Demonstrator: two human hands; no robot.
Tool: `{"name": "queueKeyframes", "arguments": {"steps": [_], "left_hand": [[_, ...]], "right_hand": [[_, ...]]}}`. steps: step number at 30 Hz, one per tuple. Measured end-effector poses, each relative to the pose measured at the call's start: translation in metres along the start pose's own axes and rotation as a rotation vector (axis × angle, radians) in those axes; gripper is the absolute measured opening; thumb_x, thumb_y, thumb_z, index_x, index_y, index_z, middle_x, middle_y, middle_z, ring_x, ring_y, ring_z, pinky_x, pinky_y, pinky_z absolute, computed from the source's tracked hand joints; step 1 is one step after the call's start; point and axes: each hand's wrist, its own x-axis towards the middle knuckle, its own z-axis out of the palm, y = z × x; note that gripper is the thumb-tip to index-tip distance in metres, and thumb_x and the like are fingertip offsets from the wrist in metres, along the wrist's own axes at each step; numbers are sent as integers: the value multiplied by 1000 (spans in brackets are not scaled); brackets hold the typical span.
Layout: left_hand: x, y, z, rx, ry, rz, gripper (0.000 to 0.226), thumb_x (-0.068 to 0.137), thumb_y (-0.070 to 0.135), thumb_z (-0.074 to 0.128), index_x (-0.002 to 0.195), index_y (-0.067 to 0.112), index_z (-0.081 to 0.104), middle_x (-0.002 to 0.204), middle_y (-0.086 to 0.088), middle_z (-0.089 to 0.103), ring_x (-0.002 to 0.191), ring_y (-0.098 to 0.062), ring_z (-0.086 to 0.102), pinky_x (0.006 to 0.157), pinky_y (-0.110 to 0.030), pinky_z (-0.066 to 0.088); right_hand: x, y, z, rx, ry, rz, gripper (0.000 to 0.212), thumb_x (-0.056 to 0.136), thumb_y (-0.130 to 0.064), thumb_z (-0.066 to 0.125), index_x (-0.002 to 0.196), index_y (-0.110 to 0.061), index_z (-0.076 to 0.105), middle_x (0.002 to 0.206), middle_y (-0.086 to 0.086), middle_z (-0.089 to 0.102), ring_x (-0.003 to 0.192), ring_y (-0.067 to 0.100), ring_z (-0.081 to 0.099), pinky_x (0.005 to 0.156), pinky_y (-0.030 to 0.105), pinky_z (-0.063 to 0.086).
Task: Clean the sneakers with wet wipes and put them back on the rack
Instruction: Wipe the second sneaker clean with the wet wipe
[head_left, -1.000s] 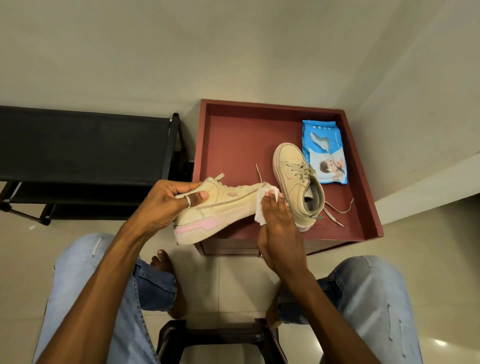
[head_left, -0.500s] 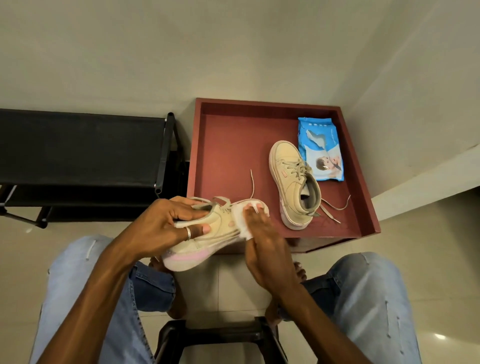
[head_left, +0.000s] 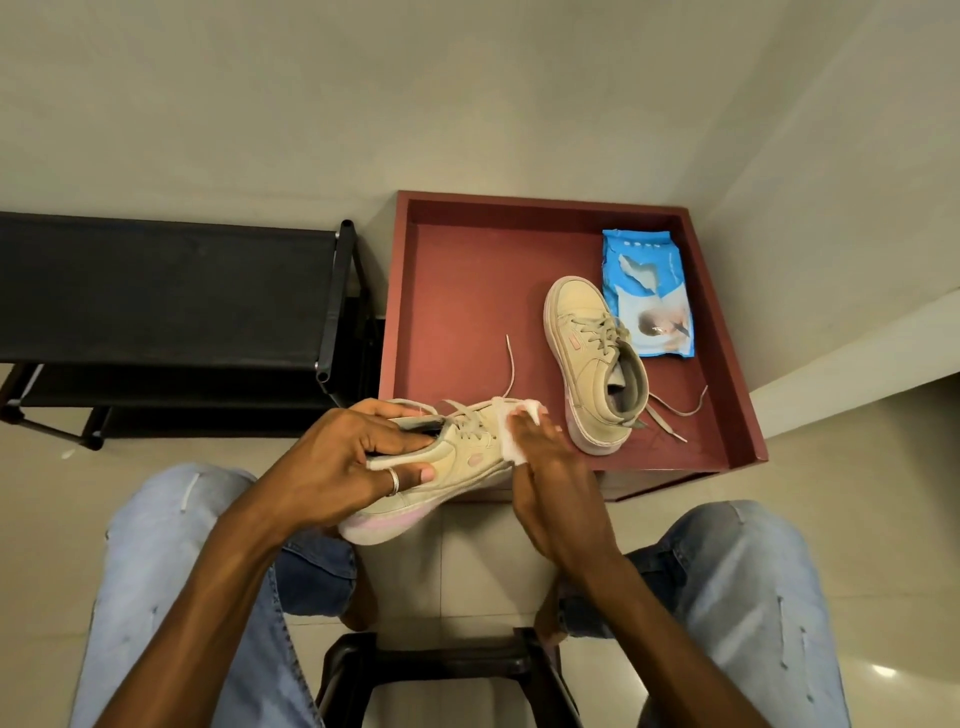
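**A:** How many sneakers are there?

**B:** Two, both beige. The held sneaker (head_left: 470, 460) is up in the air at the centre of the frame, over the near rim of the red tray (head_left: 467, 291). Its toe points right and its pinkish sole is turned toward the lower left. The second sneaker (head_left: 589, 353) stands on its sole inside the tray, right of centre. Its toe points to the top of the frame, and its laces lie loose on the tray floor.

**A:** And the hands?

**B:** Two. The left hand (head_left: 348, 467) grips the held sneaker at the heel end. Its fingers are curled over the collar and its thumb lies along the side, with one silver ring (head_left: 393, 481) on it. The right hand (head_left: 550, 483) lies flat, fingers fairly straight, pressing one white wet wipe (head_left: 509, 439) onto the toe end of that shoe.

**A:** Where are the wipes kept?

**B:** There is one blue wipes pack (head_left: 649, 301) lying in the tray at upper right, touching the second sneaker's far side.

**A:** And the rack?

**B:** One black shoe rack (head_left: 156, 291) stands at the left of the frame, just beside the tray. No shoes show on its top shelf.

**A:** Anything else?

**B:** Two knees in light blue jeans (head_left: 171, 561) are at the bottom. One dark stool (head_left: 441, 670) sits between them on the pale tiled floor (head_left: 857, 467).
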Motion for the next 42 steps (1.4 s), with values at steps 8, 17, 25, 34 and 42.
{"name": "queueKeyframes", "arguments": {"steps": [8, 17, 25, 34, 42], "left_hand": [[-2, 1, 4, 36, 30, 71, 39, 80, 53, 69, 116, 36, 74, 125, 24, 67, 131, 4, 48, 105, -18, 45], [-2, -5, 0, -36, 43, 49, 30, 81, 46, 67, 103, 31, 80, 120, 24, 69, 129, 4, 51, 102, -21, 48], [0, -2, 2, 7, 84, 76, 40, 80, 51, 68, 116, 35, 73, 125, 26, 66, 130, 0, 50, 103, -17, 44], [25, -2, -4, 438, 78, 255, 42, 85, 57, 55, 117, 34, 70, 106, 31, 61, 132, -10, 44, 120, -51, 17], [3, -10, -2, 541, 82, 235, 38, 87, 47, 52, 110, 29, 76, 107, 13, 71, 135, -20, 43, 112, -60, 33]], "right_hand": [[-30, -70, 5, 408, -10, 60, 54, 98, -16, 33, 151, -14, 42, 144, 2, 56, 129, 8, 53, 108, 24, 42], [-30, -65, 16, 314, -7, -96, 64, 89, -15, 31, 153, -7, 34, 162, -1, 24, 153, 15, 16, 124, 33, 21], [-24, -56, 14, 217, 52, -113, 59, 90, -15, 34, 147, -2, 45, 156, 9, 40, 151, 17, 24, 123, 40, 25], [-3, -7, 4, -23, 27, -14, 63, 85, -18, 28, 142, -3, 51, 154, 13, 43, 146, 29, 37, 117, 52, 33], [9, 3, 6, 12, 4, 76, 64, 86, -20, 29, 143, 0, 49, 149, 17, 49, 141, 38, 42, 117, 49, 35]]}}
